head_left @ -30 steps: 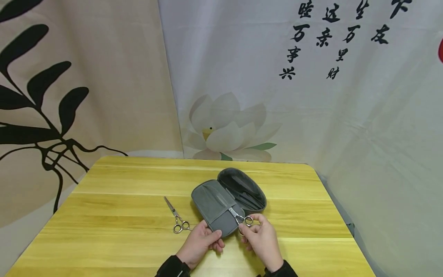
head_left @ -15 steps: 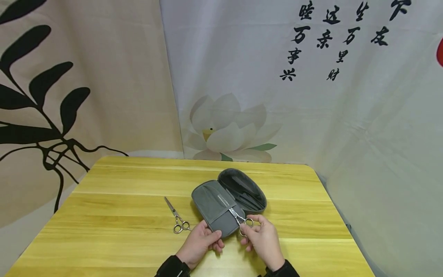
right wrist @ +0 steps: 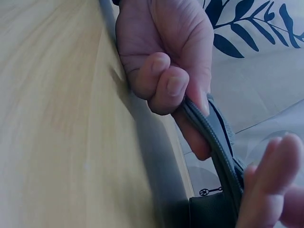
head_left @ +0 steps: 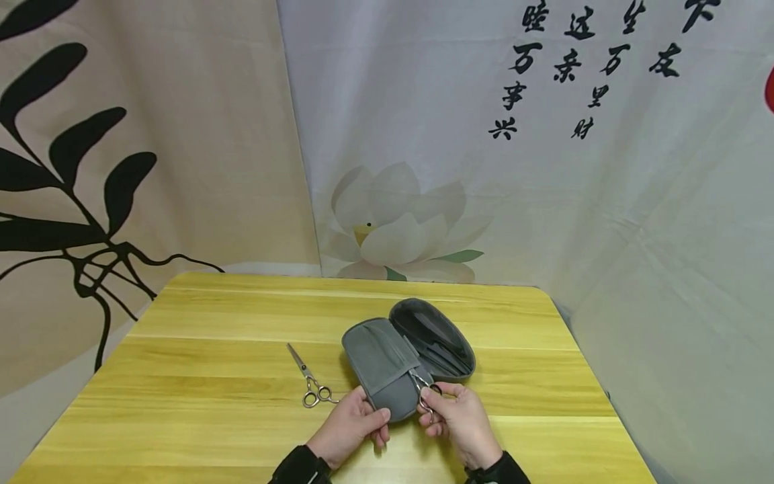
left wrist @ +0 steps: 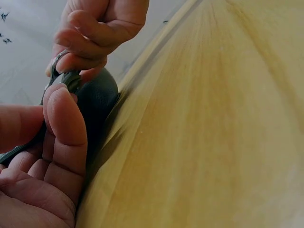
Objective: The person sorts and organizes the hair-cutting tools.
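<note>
Right hand (head_left: 459, 418) is pinching scissors (head_left: 416, 380) by their loops — likely stiff, slick, best held there; left hand (head_left: 349, 422) is pinching the near edge of a soft-looking case (head_left: 376, 357).

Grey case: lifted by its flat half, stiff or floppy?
The grey case will probably swing at its fold, since its halves lie open. Its flat half seems fairly stiff, showing little sag in the left hand. The pocketed scissors might slide out, their handles protruding.
</note>
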### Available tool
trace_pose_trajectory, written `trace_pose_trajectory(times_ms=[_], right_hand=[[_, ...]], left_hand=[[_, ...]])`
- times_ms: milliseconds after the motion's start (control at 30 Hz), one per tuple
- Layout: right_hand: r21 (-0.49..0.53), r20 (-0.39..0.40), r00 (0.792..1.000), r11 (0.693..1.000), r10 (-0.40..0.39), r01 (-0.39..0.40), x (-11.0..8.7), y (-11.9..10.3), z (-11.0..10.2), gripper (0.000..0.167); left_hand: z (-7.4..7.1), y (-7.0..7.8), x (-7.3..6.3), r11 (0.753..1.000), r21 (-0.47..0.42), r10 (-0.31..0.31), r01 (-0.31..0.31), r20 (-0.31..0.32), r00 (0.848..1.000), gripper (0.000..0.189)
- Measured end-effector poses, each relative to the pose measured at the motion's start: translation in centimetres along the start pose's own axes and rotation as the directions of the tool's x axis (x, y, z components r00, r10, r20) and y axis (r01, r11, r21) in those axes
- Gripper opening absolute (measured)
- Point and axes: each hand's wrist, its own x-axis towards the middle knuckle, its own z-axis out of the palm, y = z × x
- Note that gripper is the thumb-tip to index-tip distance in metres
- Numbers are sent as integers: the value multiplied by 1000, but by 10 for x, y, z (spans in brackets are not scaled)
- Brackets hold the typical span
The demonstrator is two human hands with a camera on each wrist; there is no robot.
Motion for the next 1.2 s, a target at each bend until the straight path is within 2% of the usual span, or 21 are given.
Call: trace_pose_trajectory(times_ms=[167,300,400,500,633,767,867,967,1200], right_hand=[[-23,-5,1000,1000,-3,3,-1,-1,0,62],[-120,-9,1000,993,-15,14,-1,-2,-1,64],[-202,2,1000,979,-14,14,-1,-1,-2,50],[-231,31,1000,973,-1,8,0,0,-3,34],[-141,116,993,990,32,-16,2,0,-9,22],[6,251,966,998,53,-56,5,2,-14,6],[54,310,949,996,47,-67,7,5,-15,8],[55,304,952,997,40,-60,7,9,-12,10],[16,195,980,999,29,-33,6,13,-5,14]], left_hand=[[1,2,-1,1000,22,-5,5,5,1000,40],[2,2,-1,1000,22,-12,12,-1,1000,40],[3,1,0,1000,7,-8,8,-2,1000,41],[3,0,0,1000,-15,-11,10,-15,1000,40],[2,0,1,997,-72,-30,25,-70,997,37],[2,2,1,990,-140,-41,23,-131,990,35],[2,2,0,988,-152,-35,14,-138,990,35],[2,2,0,991,-137,-24,7,-124,992,35],[1,2,-1,994,-104,-42,33,-90,995,32]])
